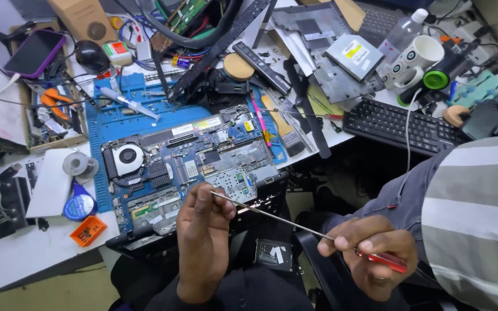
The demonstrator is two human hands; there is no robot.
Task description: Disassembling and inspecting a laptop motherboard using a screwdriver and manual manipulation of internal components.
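An opened laptop [191,167] lies on a blue work mat [116,124], its circuit board and round fan [127,159] exposed. In front of it my left hand [203,242] pinches the tip of a long thin screwdriver [283,222]. My right hand [373,253] grips that screwdriver's red handle, low and to the right. The metal shaft runs between both hands, just off the laptop's near edge.
A black keyboard [399,124] sits at right, with a patterned mug [416,60] and a silver drive [355,55] behind it. At left are a solder spool [79,165], a purple phone [33,52], a syringe [125,101] and an orange box [89,230]. Cables and loose parts crowd the back.
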